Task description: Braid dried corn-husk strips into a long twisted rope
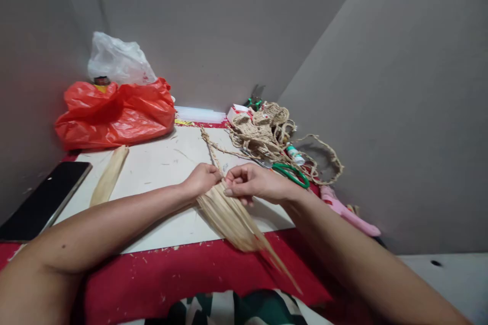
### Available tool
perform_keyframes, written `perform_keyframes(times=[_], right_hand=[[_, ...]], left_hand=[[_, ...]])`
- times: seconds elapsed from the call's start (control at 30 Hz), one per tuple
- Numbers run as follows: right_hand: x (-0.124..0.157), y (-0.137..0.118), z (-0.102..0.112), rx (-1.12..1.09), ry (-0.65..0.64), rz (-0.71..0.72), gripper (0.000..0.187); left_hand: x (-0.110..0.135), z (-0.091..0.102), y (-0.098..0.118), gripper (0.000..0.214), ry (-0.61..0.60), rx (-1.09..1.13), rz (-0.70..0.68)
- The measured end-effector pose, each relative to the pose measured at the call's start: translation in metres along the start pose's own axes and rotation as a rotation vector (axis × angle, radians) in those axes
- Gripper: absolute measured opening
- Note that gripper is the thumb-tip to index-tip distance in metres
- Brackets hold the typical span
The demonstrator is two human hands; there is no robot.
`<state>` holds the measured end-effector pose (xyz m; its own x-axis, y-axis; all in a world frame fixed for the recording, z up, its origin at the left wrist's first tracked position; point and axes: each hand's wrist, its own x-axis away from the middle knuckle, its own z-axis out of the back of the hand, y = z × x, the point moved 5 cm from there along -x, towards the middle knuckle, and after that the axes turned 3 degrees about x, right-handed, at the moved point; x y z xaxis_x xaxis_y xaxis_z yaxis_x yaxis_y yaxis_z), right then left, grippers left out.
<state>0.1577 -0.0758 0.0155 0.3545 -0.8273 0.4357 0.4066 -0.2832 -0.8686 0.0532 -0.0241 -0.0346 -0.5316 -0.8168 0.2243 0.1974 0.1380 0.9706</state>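
Note:
A thin braided cord (210,150) of dried plant fibre lies on a white board (160,228), leading toward me. Pinching the cord's near end is my left hand (202,180), closed where the pale dried husk strips (232,216) fan out. Close beside it, my right hand (253,183) has its thumb and index finger together at the top of the strips. The other fingers curl loosely. The loose strip ends hang over the board's near edge, and one narrow piece reaches farther toward me.
A coiled heap of rope (263,124) lies at the back right, beside green-handled scissors (292,173) and a pink glue gun (348,213). Left are a red plastic bag (118,117), a phone (41,200) and a flat dried husk (110,175). Grey walls close in the table.

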Motion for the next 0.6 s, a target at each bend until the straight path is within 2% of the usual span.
perform_keyframes(times=[0.1, 0.23, 0.3, 0.5, 0.6], right_hand=[[-0.002, 0.023, -0.001, -0.050, 0.177, 0.034, 0.024], [-0.002, 0.028, -0.004, -0.032, 0.281, 0.065, 0.015], [-0.002, 0.028, -0.005, 0.008, 0.331, 0.114, 0.012], [-0.003, 0.032, -0.012, 0.220, 0.415, 0.285, 0.018], [-0.005, 0.033, -0.013, 0.171, 0.432, 0.284, 0.017]], left_hand=[[0.003, -0.003, 0.002, 0.016, -0.041, 0.103, 0.056], [0.005, -0.003, 0.005, 0.016, -0.063, 0.093, 0.133], [0.006, -0.001, 0.009, 0.016, -0.064, 0.082, 0.126], [0.004, 0.001, 0.017, 0.024, -0.002, -0.059, -0.094], [0.005, 0.000, 0.017, 0.025, 0.073, -0.143, -0.209]])
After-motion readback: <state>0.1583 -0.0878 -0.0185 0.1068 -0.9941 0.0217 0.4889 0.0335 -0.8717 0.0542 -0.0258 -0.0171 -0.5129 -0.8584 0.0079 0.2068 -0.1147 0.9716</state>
